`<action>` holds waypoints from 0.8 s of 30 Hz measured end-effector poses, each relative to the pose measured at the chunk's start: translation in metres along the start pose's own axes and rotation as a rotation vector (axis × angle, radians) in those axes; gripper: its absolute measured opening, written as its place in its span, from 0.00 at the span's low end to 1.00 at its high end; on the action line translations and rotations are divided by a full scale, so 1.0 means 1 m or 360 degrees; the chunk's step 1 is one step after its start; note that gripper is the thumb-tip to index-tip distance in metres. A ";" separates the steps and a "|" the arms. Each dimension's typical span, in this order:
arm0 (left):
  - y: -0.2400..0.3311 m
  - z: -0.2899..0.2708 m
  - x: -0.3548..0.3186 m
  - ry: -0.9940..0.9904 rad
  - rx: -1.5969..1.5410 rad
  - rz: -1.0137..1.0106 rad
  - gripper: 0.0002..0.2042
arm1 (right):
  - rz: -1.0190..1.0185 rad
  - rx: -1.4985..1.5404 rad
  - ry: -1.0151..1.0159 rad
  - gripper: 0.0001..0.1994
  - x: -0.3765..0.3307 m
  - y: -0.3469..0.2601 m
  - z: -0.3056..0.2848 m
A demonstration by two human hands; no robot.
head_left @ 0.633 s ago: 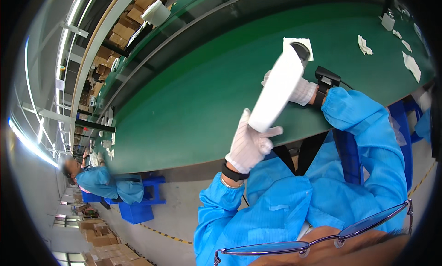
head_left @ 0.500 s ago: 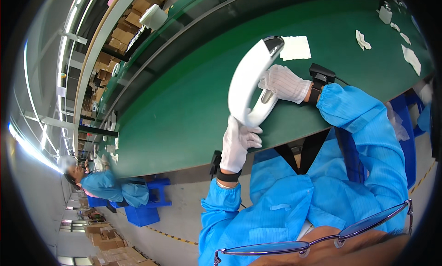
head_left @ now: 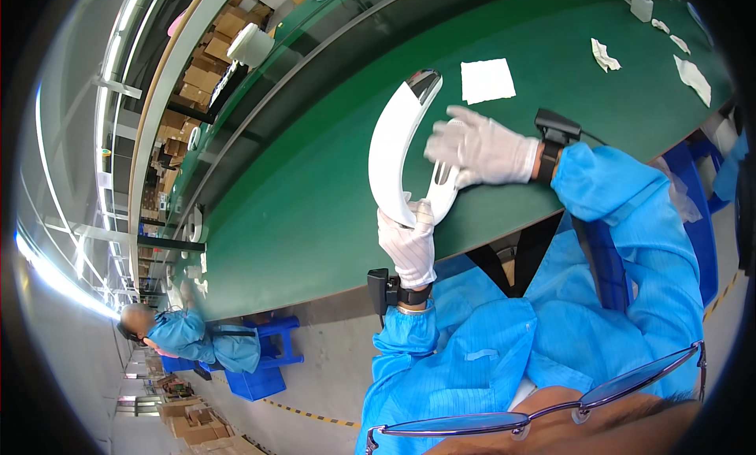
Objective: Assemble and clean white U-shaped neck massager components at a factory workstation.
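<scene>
A white, curved C-shaped plastic device [head_left: 384, 152] with a glossy dark tip stands over the green worktable [head_left: 307, 195]. My left hand [head_left: 408, 246], in a white striped glove, grips it around its lower bend, thumb and fingers wrapped on the shell. Beside its shorter arm, my gloved right hand [head_left: 488, 146] is open with the fingers spread. Those fingers are above the slotted end of that arm; whether they touch it I cannot tell. A flat white cloth [head_left: 487, 80] lies on the table beyond my right hand.
Crumpled white cloths [head_left: 605, 55] and a small clear bottle [head_left: 641, 7] are at the far right of the table. The table's front edge runs before my lap. Off to the left, a co-worker in blue [head_left: 185, 337] sits by a blue stool [head_left: 276, 341].
The device has shifted left and turned a little. My left hand has gone from an open touch to gripping its bend. My right hand has spread its fingers away from the inner side.
</scene>
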State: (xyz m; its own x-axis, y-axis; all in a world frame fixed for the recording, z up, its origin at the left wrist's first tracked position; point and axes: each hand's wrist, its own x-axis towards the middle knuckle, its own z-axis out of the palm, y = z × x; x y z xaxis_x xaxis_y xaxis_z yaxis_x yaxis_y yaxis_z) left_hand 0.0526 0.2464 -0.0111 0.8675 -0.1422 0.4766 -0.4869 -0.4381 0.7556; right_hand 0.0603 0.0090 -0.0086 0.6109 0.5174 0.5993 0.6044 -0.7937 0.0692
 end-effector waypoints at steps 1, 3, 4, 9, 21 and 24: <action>0.000 0.002 0.004 -0.0007 -0.0004 0.0006 0.15 | 0.0008 -0.0006 0.0001 0.26 -0.005 0.003 0.001; -0.006 0.011 0.012 0.0045 -0.0109 -0.0096 0.14 | 0.0220 -0.0117 -0.0125 0.37 -0.012 0.009 0.010; -0.012 0.011 0.013 0.0064 -0.0090 -0.0115 0.14 | 0.0337 0.0147 -0.0307 0.43 0.004 -0.006 -0.001; -0.002 0.009 0.015 0.0143 -0.0307 -0.0090 0.16 | 0.0147 0.0563 -0.0359 0.44 0.019 -0.042 -0.008; -0.014 0.009 0.031 0.0233 -0.0577 -0.0230 0.16 | 0.0641 0.0473 -0.0202 0.41 -0.016 0.025 0.016; -0.019 0.008 0.039 0.0214 -0.0593 -0.0233 0.15 | 0.0727 0.0376 -0.0344 0.44 -0.015 0.018 0.012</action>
State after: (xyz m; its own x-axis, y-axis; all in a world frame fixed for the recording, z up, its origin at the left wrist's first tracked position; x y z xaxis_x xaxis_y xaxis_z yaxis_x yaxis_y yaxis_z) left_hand 0.0962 0.2421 -0.0103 0.9214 0.0259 0.3879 -0.3842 -0.0909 0.9188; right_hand 0.0685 -0.0095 -0.0265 0.9136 0.2113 0.3473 0.3366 -0.8721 -0.3550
